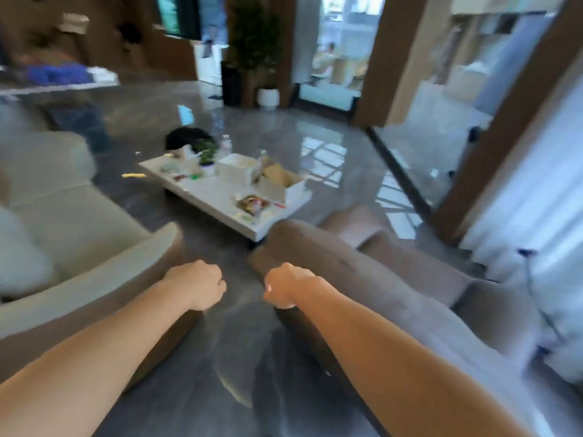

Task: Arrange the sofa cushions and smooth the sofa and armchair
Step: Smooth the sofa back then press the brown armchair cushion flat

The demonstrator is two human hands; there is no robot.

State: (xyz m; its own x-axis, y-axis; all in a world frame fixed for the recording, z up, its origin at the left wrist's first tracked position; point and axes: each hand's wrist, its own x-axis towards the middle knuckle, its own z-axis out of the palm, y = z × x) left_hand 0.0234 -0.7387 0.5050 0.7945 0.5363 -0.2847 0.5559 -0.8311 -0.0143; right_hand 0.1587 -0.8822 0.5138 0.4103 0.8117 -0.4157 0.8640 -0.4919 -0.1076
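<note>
Two bare forearms are stretched forward from the lower edge of the view, converging toward the centre. The left hand point(197, 285) is curled into a loose fist, knuckles up, with nothing seen inside it; it is held just at the front corner of the arm of a pale green sofa point(72, 234), though contact cannot be confirmed through the motion blur. The right hand point(285, 287) is likewise clenched and empty as far as can be seen, and it is overlapped against the near end of the arm of a brownish-grey armchair point(394, 272); whether it touches is not clear. The two fists are held side by side, a gap of dark polished floor point(239, 351) showing between them.

Two seats are counted: the sofa at 9 o'clock and the armchair at 3 o'clock. One light cushion point(22, 257) is seen on the sofa at the far left, and one pale cushion point(564, 316) at the right edge on the armchair; both are blurred.

At 12 o'clock from the hands, well apart, one low white table point(220, 197) is set on the floor. On it are counted one small potted plant point(207, 159), two open boxes, and some scattered small items too blurred to number. Beyond, one tall plant point(255, 42) in a white pot is placed near a doorway.
</note>
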